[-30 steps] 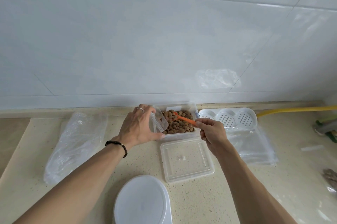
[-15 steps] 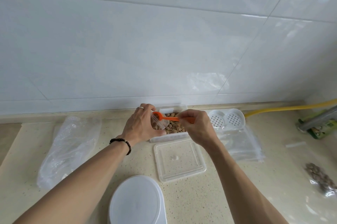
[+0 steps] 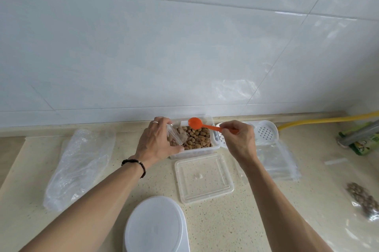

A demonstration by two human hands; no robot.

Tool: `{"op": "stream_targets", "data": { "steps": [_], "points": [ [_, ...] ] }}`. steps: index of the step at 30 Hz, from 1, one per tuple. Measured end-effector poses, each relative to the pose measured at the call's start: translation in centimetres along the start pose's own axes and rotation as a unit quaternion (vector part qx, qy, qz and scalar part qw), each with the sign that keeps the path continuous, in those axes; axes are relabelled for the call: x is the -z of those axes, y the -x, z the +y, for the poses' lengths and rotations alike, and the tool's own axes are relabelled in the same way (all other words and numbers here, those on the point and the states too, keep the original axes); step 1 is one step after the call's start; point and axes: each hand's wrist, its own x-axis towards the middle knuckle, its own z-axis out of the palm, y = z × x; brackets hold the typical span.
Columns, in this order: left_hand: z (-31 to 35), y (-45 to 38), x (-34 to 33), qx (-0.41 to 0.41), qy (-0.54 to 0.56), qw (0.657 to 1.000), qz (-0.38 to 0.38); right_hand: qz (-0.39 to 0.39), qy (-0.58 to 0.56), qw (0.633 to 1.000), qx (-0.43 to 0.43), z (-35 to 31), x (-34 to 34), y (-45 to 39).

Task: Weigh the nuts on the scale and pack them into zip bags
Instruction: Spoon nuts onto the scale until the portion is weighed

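Step in hand: filling a small clear zip bag (image 3: 176, 136) with brown nuts (image 3: 198, 138) by the spoonful; weighing seems not yet done for this bag
Left hand: left hand (image 3: 156, 143) curled round the bag, holding its mouth open at the 9 o'clock edge of the clear rectangular plastic tub (image 3: 215, 145)
Right hand: right hand (image 3: 239, 139) pinches the handle of the orange plastic spoon (image 3: 202, 124); its bowl hangs over the tub's 12 o'clock side, apparently empty
Nuts: most lie in the tub, some already in the bag
Scale: white oval scale (image 3: 155, 226) at 6 o'clock, bare
Tub lid: clear lid (image 3: 203, 178) lies between tub and scale
Next move: probably dip the spoon, lift level, tip into the bag mouth without spilling
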Motion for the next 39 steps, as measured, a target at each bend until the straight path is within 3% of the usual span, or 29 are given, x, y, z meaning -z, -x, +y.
{"op": "stream_targets", "data": {
  "steps": [4,6,10,15,23,30,34,36,39],
  "points": [
    [-0.9,0.8,0.1,-0.003,-0.005,1.000,-0.008,-0.027,0.138,0.990,-0.014,1.7,-0.8,-0.5],
    [-1.2,1.1,0.2,-0.003,-0.007,1.000,-0.005,-0.055,0.143,0.988,-0.012,2.3,-1.6,-0.5],
    [-1.7,1.2,0.3,-0.002,-0.007,1.000,-0.009,-0.117,0.081,0.987,-0.072,2.9,-3.3,-0.1],
    [-1.9,1.1,0.5,-0.002,-0.003,1.000,-0.009,-0.057,-0.083,0.976,-0.192,3.5,-3.5,0.0],
    [-1.0,0.6,0.6,-0.007,-0.001,1.000,-0.011,-0.030,-0.216,0.945,-0.243,3.8,-2.3,0.6],
    [0.1,-0.5,0.4,0.006,0.000,1.000,-0.028,-0.031,-0.224,0.960,-0.166,1.2,0.0,0.8],
    [1.1,-0.7,0.2,0.018,0.036,0.999,-0.023,-0.095,-0.092,0.990,-0.047,-1.0,-0.1,1.3],
    [1.5,-0.6,0.2,0.017,0.047,0.999,-0.021,-0.136,-0.003,0.990,0.029,-1.9,-0.4,1.7],
    [1.5,-0.4,0.2,0.018,0.050,0.998,-0.015,-0.135,0.036,0.986,0.092,-2.3,-0.5,1.9]
  ]
}}
